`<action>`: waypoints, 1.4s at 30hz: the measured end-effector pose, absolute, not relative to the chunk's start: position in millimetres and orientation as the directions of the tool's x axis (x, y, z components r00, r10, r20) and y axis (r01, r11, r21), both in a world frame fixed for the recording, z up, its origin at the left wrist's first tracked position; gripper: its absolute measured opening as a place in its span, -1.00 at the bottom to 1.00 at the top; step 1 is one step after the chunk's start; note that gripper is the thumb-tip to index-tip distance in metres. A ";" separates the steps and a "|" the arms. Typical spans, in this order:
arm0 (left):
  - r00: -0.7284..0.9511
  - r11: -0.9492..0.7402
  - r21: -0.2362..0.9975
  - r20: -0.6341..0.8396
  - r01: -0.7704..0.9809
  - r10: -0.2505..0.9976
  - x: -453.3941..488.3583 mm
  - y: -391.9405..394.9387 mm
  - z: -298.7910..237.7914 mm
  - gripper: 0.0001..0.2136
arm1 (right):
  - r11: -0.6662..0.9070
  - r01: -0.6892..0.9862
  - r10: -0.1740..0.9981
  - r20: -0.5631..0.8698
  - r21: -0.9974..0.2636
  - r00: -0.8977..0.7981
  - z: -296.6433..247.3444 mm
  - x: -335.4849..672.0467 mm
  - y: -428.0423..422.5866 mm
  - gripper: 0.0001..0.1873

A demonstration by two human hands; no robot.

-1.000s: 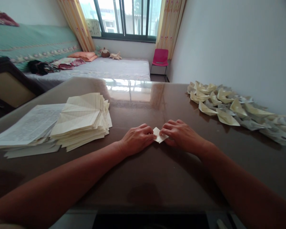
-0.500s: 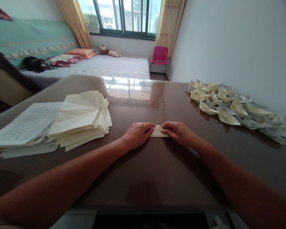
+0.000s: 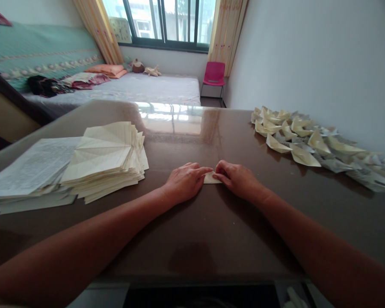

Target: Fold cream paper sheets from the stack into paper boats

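Observation:
A small folded piece of cream paper lies on the brown table between my two hands, partly covered by fingers. My left hand grips its left side, with a finger stretched over the top edge. At the right end, my right hand pinches the paper between thumb and curled fingers. To the left stands a thick stack of cream sheets with crease lines on the top one. Many folded paper boats sit in a cluster on the right side.
Beside the cream stack, printed white sheets lie at the table's left. The glossy brown table spans the view. Beyond it are a bed, a pink chair and a window. A white wall borders the right.
My left finger has stretched over the paper's top edge, and my right fingers have closed in nearer its middle. Less of the paper shows. The view has shifted slightly.

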State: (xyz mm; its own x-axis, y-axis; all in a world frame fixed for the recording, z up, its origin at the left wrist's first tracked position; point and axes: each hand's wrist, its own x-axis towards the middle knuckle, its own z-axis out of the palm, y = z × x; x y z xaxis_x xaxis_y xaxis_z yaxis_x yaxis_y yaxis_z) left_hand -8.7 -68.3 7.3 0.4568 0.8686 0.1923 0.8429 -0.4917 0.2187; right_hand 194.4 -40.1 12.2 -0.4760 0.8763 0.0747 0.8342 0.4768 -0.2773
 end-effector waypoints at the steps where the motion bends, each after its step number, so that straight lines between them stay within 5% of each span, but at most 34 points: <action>1: 0.461 -0.492 0.207 0.183 0.846 0.869 -8.3 -69.1 8.4 -0.64 | 0.479 0.837 0.876 0.078 -0.264 -0.477 12.8 193.9 -40.8 -0.80; 15: 0.436 -0.450 0.086 0.144 0.889 0.888 -7.1 -73.5 13.0 -0.63 | 0.495 0.842 0.868 0.094 -0.216 -0.487 10.2 193.6 -41.3 -0.82; 27: 0.465 -0.527 0.249 0.266 0.813 0.844 -21.3 -70.1 6.3 -0.67 | 0.494 0.824 0.865 0.060 -0.276 -0.498 14.8 194.2 -39.1 -0.82; 31: 0.592 -0.664 0.154 0.342 0.731 0.730 -23.5 -72.8 6.2 -0.65 | 0.497 0.820 0.863 0.068 -0.283 -0.500 13.1 194.7 -39.2 -0.82; 35: 0.689 -0.718 0.060 0.234 0.694 0.686 -20.3 -77.0 7.9 -0.69 | 0.517 0.803 0.853 0.098 -0.298 -0.513 13.5 195.6 -39.0 -0.82; 38: 0.695 -0.707 0.007 0.173 0.707 0.697 -18.3 -78.9 10.6 -0.70 | 0.641 0.737 0.766 0.127 -0.215 -0.630 20.3 196.1 -43.5 -0.78; 42: 0.687 -0.685 -0.059 0.125 0.726 0.716 -15.7 -81.5 15.1 -0.70 | 0.768 0.638 0.635 0.065 0.050 -0.770 31.7 195.5 -59.0 -0.67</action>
State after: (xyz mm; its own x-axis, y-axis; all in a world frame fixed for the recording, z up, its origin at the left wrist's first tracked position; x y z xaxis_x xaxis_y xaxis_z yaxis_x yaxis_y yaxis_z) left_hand -15.7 -81.5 15.1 0.6865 0.7164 0.1246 0.7258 -0.6854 -0.0587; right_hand 195.5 -59.0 31.7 -0.7698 0.6349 0.0650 0.6380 0.7684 0.0505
